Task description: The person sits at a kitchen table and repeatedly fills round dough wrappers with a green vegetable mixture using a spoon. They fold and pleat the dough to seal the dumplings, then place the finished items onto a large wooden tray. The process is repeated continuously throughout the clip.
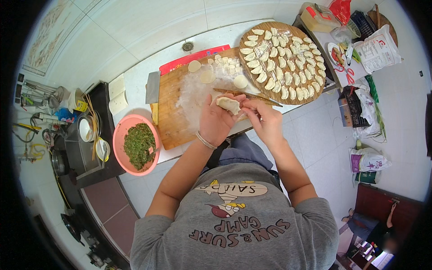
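Both hands are up over the flour-dusted wooden board, working one dumpling between them. The left hand cradles it from below, grip curled around the dough, and the right hand pinches its edge with fingertips pressed together. Just past them sits a round woven tray packed with finished dumplings, plus a few flat dough wrappers on the board. A pink bowl of chopped green filling sits on the desk, left of the board.
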The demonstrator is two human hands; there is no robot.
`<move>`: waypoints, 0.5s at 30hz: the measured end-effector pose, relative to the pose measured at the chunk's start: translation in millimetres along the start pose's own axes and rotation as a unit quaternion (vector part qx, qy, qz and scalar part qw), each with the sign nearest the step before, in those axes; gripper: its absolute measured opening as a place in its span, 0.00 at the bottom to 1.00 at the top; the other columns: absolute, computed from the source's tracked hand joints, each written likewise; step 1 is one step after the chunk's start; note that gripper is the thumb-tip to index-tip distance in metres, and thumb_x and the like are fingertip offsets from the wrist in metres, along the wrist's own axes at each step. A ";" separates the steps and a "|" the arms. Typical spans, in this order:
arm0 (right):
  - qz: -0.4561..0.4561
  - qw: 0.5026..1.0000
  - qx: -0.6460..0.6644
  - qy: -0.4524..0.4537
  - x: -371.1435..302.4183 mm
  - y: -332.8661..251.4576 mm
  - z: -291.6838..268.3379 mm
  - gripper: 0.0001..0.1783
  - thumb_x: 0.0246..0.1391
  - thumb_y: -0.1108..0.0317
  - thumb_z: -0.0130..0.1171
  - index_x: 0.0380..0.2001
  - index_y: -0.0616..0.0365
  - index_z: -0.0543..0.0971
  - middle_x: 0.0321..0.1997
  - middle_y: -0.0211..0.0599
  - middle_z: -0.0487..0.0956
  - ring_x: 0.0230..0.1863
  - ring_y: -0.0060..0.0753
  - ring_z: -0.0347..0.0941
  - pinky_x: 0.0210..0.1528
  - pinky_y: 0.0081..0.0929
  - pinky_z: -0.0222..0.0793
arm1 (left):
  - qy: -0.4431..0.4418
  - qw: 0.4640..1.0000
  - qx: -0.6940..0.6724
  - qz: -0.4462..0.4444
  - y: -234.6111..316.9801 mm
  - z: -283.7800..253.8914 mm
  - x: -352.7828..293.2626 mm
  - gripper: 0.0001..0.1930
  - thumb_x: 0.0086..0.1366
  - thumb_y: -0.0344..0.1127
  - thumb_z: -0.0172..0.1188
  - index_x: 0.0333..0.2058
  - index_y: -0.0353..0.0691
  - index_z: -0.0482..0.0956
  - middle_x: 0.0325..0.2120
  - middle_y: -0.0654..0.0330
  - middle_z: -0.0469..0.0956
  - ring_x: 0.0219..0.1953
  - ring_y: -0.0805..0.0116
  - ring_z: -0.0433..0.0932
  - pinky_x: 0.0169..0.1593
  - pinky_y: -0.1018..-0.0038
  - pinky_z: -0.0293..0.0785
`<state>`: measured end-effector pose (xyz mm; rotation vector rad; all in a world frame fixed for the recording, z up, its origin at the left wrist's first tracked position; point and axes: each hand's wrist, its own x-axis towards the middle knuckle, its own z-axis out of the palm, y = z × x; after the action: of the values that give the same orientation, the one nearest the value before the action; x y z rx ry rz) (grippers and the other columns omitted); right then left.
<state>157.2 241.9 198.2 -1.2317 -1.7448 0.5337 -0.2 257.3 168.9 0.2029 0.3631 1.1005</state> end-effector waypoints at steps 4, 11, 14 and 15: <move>-0.073 0.997 0.006 -0.038 9.0 8.7 -10.8 0.09 0.46 0.78 0.60 0.34 0.60 0.79 0.36 0.38 0.81 0.35 0.41 0.78 0.35 0.29 0.74 | -0.013 1.000 0.014 -0.021 5.9 7.6 -1.6 0.31 0.69 0.59 0.32 0.46 0.37 0.71 0.51 0.46 0.72 0.56 0.56 0.70 0.59 0.61 0.66; -0.118 0.990 -0.002 -0.080 13.6 12.3 -11.8 0.07 0.43 0.78 0.61 0.30 0.59 0.80 0.36 0.37 0.80 0.36 0.39 0.77 0.37 0.31 0.73 | -0.048 0.998 -0.008 -0.039 4.3 -0.4 -2.7 0.31 0.70 0.59 0.31 0.47 0.36 0.70 0.48 0.51 0.74 0.52 0.60 0.72 0.57 0.61 0.67; -0.118 0.990 0.001 -0.072 12.2 13.4 -8.8 0.07 0.42 0.78 0.61 0.29 0.59 0.78 0.34 0.38 0.80 0.35 0.41 0.77 0.35 0.31 0.73 | -0.029 0.999 0.013 -0.031 -0.2 5.7 -4.1 0.30 0.70 0.58 0.31 0.47 0.37 0.70 0.48 0.51 0.74 0.51 0.60 0.72 0.57 0.61 0.67; -0.119 0.990 0.003 -0.069 11.3 14.5 -7.3 0.08 0.41 0.78 0.62 0.28 0.59 0.77 0.34 0.39 0.80 0.34 0.42 0.77 0.35 0.32 0.73 | -0.028 0.999 0.019 -0.029 -2.6 4.5 -4.2 0.29 0.71 0.58 0.31 0.47 0.37 0.70 0.48 0.51 0.74 0.51 0.60 0.72 0.57 0.61 0.66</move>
<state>169.8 256.9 195.7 -0.9839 -1.9731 0.4898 2.0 252.5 173.0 0.2550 0.3385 1.0283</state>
